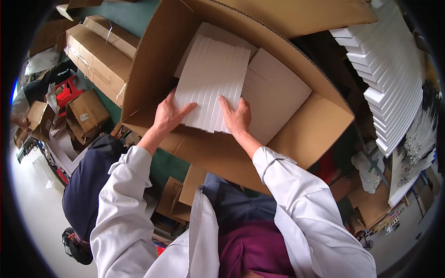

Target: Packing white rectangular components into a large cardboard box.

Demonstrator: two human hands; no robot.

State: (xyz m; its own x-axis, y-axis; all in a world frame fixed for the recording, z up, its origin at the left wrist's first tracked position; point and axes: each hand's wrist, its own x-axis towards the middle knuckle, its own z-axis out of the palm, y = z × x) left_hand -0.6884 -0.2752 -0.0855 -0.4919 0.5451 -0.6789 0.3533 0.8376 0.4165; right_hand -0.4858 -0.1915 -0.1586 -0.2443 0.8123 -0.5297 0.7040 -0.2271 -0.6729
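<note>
A large open cardboard box [153,60] fills the middle of the view. Inside it lie stacks of flat white cards. My left hand [170,114] and my right hand [236,116] both rest on the near edge of a fanned stack of white cards [213,78], with fingers spread over its top. The stack sits tilted over other white sheets [278,97] lying flat in the box. Both forearms wear white coat sleeves.
Stacked white flat boxes [389,78] rise at the right. Closed cardboard cartons [99,51] and smaller open cartons [88,111] stand at the left, near a red stool [67,90]. A person in dark clothes [85,185] crouches at the lower left. Folded cardboard pieces [181,194] lie below the box.
</note>
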